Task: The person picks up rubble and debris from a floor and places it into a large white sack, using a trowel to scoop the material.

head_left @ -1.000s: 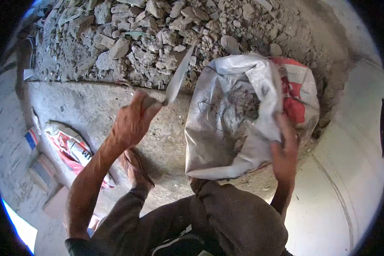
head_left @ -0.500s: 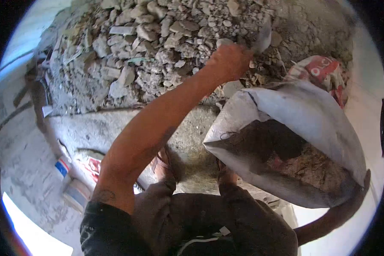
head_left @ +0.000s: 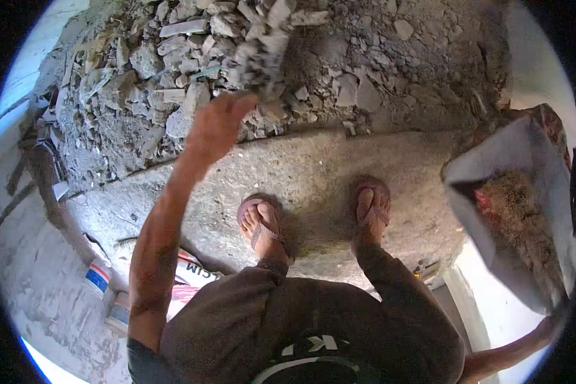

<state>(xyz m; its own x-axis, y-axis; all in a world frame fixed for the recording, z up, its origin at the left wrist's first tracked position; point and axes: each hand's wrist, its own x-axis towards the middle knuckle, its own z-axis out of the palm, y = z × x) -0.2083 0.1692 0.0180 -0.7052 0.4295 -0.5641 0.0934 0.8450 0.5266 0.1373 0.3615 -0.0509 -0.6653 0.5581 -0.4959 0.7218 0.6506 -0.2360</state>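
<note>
Left hand [head_left: 219, 128] is clenched around a tool, knuckles uppermost, the arm reached forward; right arm [head_left: 509, 360] is stretched low to the side, its hand so dim at the edge of view that its grip cannot be told. Angular grey lumps, flat shards and dust are piled in a broad rubble heap [head_left: 377, 89], bordered by a rough, pitted concrete slab [head_left: 326, 166]. At far right, a pale, creased sack [head_left: 505, 153] is tilted, its mouth gaping around brownish, gritty debris [head_left: 521, 217]. Against the rubble, the gripped trowel [head_left: 276, 61] is blurred.
</note>
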